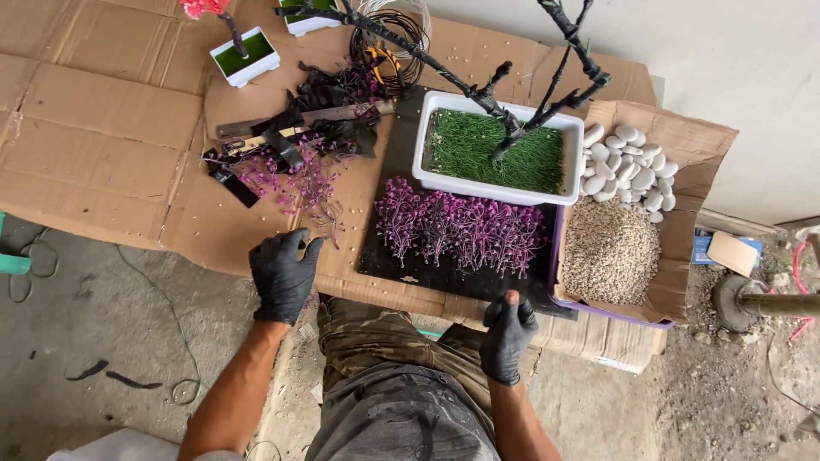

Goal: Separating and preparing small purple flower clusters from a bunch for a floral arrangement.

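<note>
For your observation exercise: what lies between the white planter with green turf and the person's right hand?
In the head view, purple flower sprigs on a black board lie between white planter and right hand.

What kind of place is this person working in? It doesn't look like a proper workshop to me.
Probably a makeshift craft spot on a bare concrete floor. Flattened cardboard serves as the worktop, holding a white planter with fake grass and a wrapped bare tree, purple blossom sprigs, and a box of white pebbles and gravel.

Matt black rubbery gloves covered the left hand (284, 275) and right hand (507, 336), rough brown cardboard (102, 145) lay beneath them, and beyond sat a glossy white plastic planter (478, 183).
</note>
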